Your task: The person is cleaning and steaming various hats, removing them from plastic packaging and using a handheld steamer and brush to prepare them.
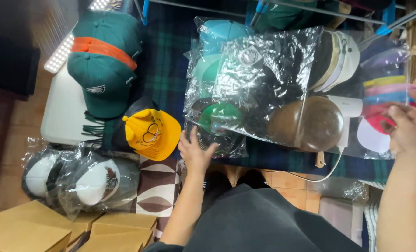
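left hand (195, 151): fingers spread wide, palm down, tips touching the near-left corner of the clear plastic bag (264, 84). Nothing gripped.
right hand (406, 126): raised at the far right edge of the view, fingers loosely curled. Whether it pinches the thin plastic there, I cannot tell.
bag position: flat on the dark plaid cloth (163, 65), directly ahead of the person, between the two hands. Holds stacked caps: a green cap (219, 115) at the near-left, a brown cap (310, 123) at the near-right, light blue ones further back.
key relation: bag lies up and to the right of the left fingertips. Its long axis runs left to right across the view. Left hand is the nearer one and already in contact; right hand sits by the opposite end.
neighbours: yellow cap (153, 134) just left of the left hand; dark green cap with orange band (104, 60) further back-left; bagged white caps (84, 179) and cardboard boxes (40, 228) near-left, well apart from the hands.
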